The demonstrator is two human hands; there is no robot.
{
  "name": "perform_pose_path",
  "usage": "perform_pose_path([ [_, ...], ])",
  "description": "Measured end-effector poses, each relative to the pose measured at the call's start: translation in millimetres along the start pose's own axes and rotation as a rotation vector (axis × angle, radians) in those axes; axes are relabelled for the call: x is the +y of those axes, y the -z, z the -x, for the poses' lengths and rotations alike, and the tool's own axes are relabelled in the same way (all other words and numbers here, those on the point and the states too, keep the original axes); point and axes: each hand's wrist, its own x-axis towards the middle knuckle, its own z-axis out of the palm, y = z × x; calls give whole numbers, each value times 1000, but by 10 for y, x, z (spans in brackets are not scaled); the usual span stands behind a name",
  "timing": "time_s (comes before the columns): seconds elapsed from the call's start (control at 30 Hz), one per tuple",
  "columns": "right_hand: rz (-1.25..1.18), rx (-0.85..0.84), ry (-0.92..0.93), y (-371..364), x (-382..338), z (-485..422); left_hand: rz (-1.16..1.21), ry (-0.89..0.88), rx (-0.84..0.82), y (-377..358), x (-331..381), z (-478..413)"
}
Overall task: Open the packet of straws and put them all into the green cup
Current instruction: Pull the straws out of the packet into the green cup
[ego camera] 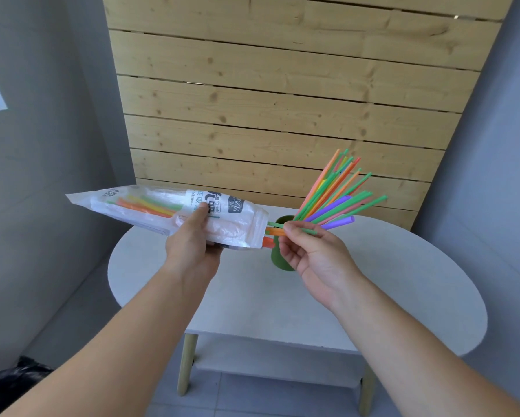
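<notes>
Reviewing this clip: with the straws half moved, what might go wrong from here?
1. The right hand pinches only a thin green straw; the orange ones poking from the packet could slide out.
2. Straws in the green cup fan far rightward, so it might tip.
3. Straws at the packet's closed end may get left behind.

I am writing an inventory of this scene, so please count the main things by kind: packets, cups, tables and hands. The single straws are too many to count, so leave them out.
Packet of straws: 1
Green cup: 1
White table: 1
Hands: 2, the left hand and the right hand
Total: 5
</notes>
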Motion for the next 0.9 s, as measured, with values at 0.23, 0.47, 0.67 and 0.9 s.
perform_pose_path([
  [0.23, -212, 32, -42, -107, 57, -9, 55, 92, 13, -30, -35, 43],
  [0.47, -79, 112, 72, -129, 99, -52, 61, 121, 2, -53, -36, 91],
  [0.67, 27, 148, 335, -70, -202, -57, 103, 89, 66, 17, 80, 33],
  [0.9, 70, 231, 406, 187, -496, -84, 109, 73, 144, 159, 106, -63],
])
